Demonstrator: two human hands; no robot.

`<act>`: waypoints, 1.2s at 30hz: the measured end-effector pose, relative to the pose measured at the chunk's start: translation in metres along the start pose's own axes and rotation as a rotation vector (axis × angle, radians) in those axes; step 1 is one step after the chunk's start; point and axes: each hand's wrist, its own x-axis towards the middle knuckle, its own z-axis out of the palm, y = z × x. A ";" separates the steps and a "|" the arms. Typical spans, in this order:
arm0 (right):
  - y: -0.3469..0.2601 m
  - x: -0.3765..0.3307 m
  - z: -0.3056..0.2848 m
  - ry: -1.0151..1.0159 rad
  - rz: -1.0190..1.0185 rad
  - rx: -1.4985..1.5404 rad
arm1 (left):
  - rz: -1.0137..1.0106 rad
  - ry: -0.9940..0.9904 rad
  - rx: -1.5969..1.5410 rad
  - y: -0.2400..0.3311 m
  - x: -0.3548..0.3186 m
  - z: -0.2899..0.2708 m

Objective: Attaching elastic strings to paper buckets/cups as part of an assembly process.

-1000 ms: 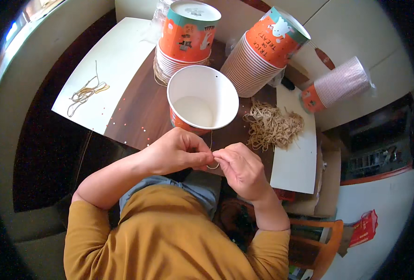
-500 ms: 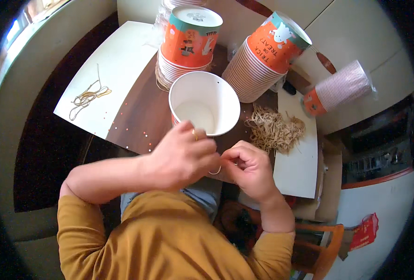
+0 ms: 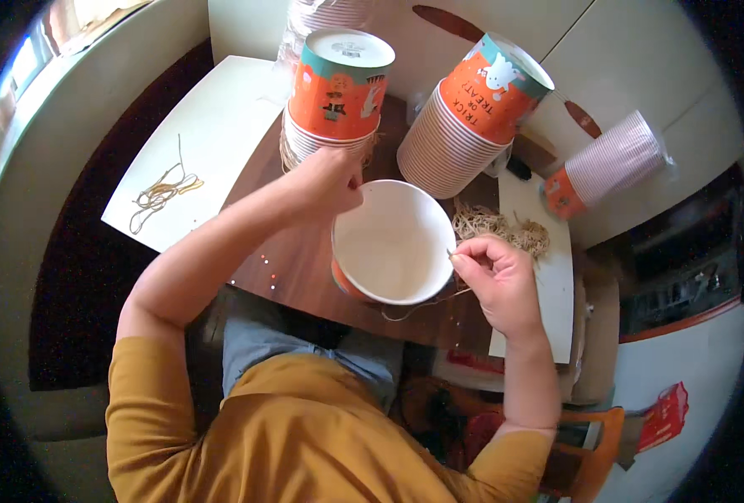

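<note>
A white-lined paper bucket [image 3: 395, 241] with an orange outside stands upright before me, its mouth facing up. At its upper left rim, my left hand [image 3: 336, 180] is closed, its knuckles up; the hand hides that stretch of rim and whatever its fingers hold. Just beyond the right rim, my right hand [image 3: 502, 277] pinches the end of a thin string between thumb and forefinger. A thin tan string [image 3: 397, 318] hangs in a loop at the bucket's near side and runs toward my right hand. Behind that hand lies a tangled heap of tan strings [image 3: 489, 222], partly covered.
Two tall stacks of upside-down orange and green buckets [image 3: 343, 96] [image 3: 464, 121] stand behind. A wrapped stack [image 3: 603, 163] leans at the right. Several loose strings [image 3: 161, 197] lie on the white table part [image 3: 196, 126] at left. Small dots dot the brown tabletop [image 3: 296, 277].
My hands have parted from their meeting point at the bucket's near side. The left went up to the far left rim, the right moved right with the string. The bucket sits nearer and further right.
</note>
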 end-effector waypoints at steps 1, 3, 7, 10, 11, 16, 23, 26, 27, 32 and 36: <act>-0.005 0.002 0.000 -0.004 0.008 0.011 | -0.067 0.016 -0.067 0.008 -0.018 -0.001; -0.013 0.010 0.005 -0.080 0.100 -0.040 | -0.164 0.051 -0.196 0.016 -0.045 0.001; 0.002 0.032 0.045 -0.228 0.093 -0.149 | -0.319 0.079 -0.426 0.031 -0.083 0.006; 0.029 0.045 0.072 -0.282 0.103 -0.086 | -0.356 0.106 -0.509 0.027 -0.093 0.013; 0.033 0.048 0.076 -0.263 0.128 -0.093 | -0.381 0.117 -0.570 0.026 -0.095 0.014; 0.040 0.056 0.080 -0.218 0.126 -0.103 | -0.314 0.124 -0.469 0.014 -0.088 0.015; 0.039 0.056 0.086 -0.236 0.148 -0.138 | -0.246 0.060 -0.412 0.008 -0.077 0.015; 0.036 0.057 0.086 -0.238 0.160 -0.163 | -0.249 0.045 -0.458 0.004 -0.077 0.017; 0.037 0.057 0.086 -0.237 0.160 -0.163 | -0.248 0.045 -0.459 0.004 -0.077 0.017; 0.043 0.061 0.092 -0.193 0.142 -0.137 | -0.203 0.032 -0.434 0.009 -0.076 0.014; 0.045 0.061 0.094 -0.168 0.130 -0.123 | -0.218 0.008 -0.419 0.012 -0.076 0.011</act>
